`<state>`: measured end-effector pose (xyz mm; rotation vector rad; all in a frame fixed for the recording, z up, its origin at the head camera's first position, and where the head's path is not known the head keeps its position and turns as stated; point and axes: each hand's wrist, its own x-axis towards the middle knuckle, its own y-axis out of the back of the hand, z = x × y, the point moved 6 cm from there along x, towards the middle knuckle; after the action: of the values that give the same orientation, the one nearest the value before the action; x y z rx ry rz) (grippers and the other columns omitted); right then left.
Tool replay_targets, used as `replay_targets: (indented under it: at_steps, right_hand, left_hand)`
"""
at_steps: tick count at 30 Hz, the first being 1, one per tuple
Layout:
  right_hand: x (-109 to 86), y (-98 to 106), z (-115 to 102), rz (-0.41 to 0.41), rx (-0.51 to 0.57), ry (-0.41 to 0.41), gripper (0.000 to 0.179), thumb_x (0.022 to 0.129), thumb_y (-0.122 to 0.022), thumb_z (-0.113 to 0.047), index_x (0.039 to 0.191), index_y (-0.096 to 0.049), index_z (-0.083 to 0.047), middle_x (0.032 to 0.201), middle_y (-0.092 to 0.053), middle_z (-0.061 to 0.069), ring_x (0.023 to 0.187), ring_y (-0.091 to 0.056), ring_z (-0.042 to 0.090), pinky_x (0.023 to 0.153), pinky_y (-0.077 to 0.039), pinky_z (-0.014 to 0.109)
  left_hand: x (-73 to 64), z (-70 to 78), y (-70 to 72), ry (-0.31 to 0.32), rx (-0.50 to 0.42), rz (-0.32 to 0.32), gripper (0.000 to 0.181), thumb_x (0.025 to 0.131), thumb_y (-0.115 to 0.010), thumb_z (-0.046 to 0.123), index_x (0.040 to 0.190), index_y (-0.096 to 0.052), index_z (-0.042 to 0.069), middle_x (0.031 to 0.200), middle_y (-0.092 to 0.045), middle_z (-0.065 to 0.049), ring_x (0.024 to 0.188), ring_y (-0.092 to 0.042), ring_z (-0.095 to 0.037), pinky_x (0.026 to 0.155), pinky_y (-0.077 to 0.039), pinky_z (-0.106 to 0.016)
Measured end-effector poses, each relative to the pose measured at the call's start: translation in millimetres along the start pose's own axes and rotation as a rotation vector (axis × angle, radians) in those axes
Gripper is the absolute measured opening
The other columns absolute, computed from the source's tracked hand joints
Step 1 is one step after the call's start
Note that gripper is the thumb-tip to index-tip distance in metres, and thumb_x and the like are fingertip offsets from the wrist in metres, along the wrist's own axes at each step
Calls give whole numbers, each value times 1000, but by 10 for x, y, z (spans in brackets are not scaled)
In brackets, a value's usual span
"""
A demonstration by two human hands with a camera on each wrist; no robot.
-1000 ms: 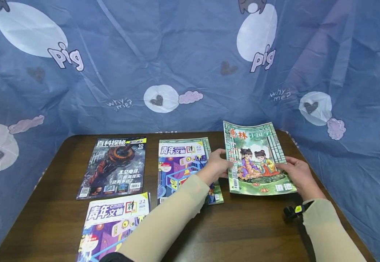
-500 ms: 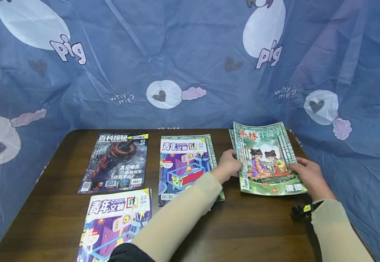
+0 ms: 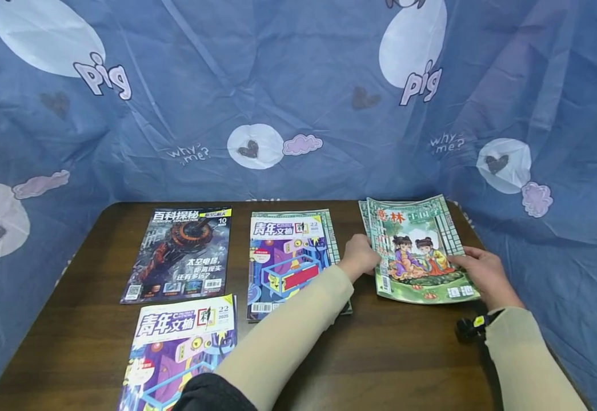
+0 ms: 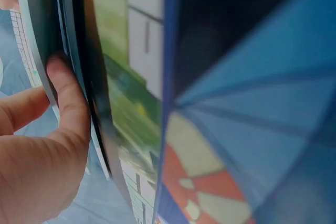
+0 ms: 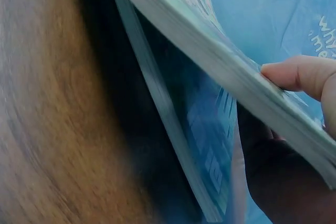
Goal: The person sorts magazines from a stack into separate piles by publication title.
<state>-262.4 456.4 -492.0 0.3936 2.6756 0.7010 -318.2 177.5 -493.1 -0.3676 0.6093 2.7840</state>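
Observation:
A green magazine (image 3: 421, 268) with two cartoon figures on its cover is held between both hands at the table's right side. My left hand (image 3: 361, 255) grips its left edge; in the left wrist view, a fingertip of the left hand (image 4: 47, 161) lies between it and another magazine. My right hand (image 3: 485, 274) pinches the right edge, its thumb (image 5: 289, 74) on the cover and its other fingers underneath. A second magazine (image 5: 165, 103) lies under the held one, with a dark gap between them. Its green corner (image 3: 363, 212) shows at upper left.
Left of the held magazine, a purple magazine (image 3: 288, 268) lies on another green one (image 3: 333, 242). A dark science magazine (image 3: 180, 257) and another purple magazine (image 3: 185, 342) lie on the left of the wooden table (image 3: 380, 354). A blue patterned cloth (image 3: 298, 74) hangs behind.
Both hands have carried the green magazine slightly right, then lowered it closer over the magazine beneath, whose upper left edge has come into view. The head view has shifted slightly.

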Motion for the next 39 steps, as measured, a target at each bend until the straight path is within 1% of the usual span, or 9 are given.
replay_targets:
  at_steps: [5, 11, 15, 20, 28, 30, 34, 37, 39]
  right_hand:
    - [47, 1, 23, -5, 10, -12, 71, 96, -70, -30, 148, -42, 10, 129, -58, 20, 87, -57, 9, 70, -52, 25]
    - [83, 10, 33, -8, 46, -34, 71, 95, -72, -28, 148, -43, 10, 98, -64, -3, 76, -61, 7, 65, -55, 27]
    - [92, 11, 34, -16, 60, -51, 72, 95, -72, -27, 149, -41, 9, 92, -64, -6, 74, -62, 7, 65, -56, 29]
    - [97, 6, 43, -28, 59, -56, 72, 95, -72, -28, 149, -41, 9, 89, -64, -7, 74, -63, 8, 65, -56, 30]
    - [119, 29, 132, 1, 118, -100, 74, 94, -73, -31, 151, -42, 4, 82, -66, -8, 71, -66, 11, 62, -58, 33]
    - [117, 35, 141, 17, 133, -107, 73, 94, -74, -30, 151, -43, 3, 85, -68, -4, 71, -66, 12, 62, -58, 33]
    - [102, 61, 121, 67, 68, -71, 69, 95, -72, -33, 148, -48, 4, 114, -66, 13, 83, -60, 9, 66, -54, 27]
    - [86, 78, 72, 112, 20, -6, 65, 95, -71, -31, 144, -51, 7, 132, -59, 23, 92, -57, 8, 71, -50, 21]
    - [68, 98, 33, 144, 4, 35, 62, 95, -71, -28, 142, -52, 8, 133, -59, 25, 93, -57, 5, 74, -48, 18]
  left_hand:
    - [-16, 28, 6, 4, 58, 13, 47, 87, -69, -7, 60, -36, 12, 57, -45, -6, 47, -61, -20, 55, -59, -36]
    - [-23, 60, 8, 19, 126, 39, 25, 85, -65, -8, 67, -53, 6, 63, -57, -8, 46, -63, -19, 53, -58, -33]
    - [-2, 65, 6, 19, 159, 34, 16, 84, -65, -8, 73, -61, 3, 65, -61, -9, 47, -65, -19, 51, -57, -31]
    - [25, 53, -1, 27, 185, 5, 16, 85, -66, -7, 73, -63, 2, 65, -62, -9, 48, -65, -19, 50, -57, -31]
    - [38, 45, -7, 13, 187, -21, 7, 86, -65, -9, 84, -67, -2, 73, -63, -10, 53, -68, -22, 52, -58, -32]
    - [50, 35, -6, 11, 184, -22, 7, 86, -65, -9, 85, -66, -2, 74, -63, -10, 53, -68, -22, 51, -58, -31]
    - [72, 13, 9, 19, 173, 1, 6, 84, -68, -8, 87, -66, -3, 75, -63, -12, 50, -67, -21, 49, -57, -30]
    - [65, 17, 26, 19, 187, 17, 8, 81, -69, -7, 80, -65, -1, 68, -62, -10, 48, -65, -19, 46, -55, -29]
    - [56, 30, 28, 10, 217, 12, 18, 81, -69, -7, 70, -60, 4, 60, -56, -6, 43, -58, -16, 43, -51, -28]
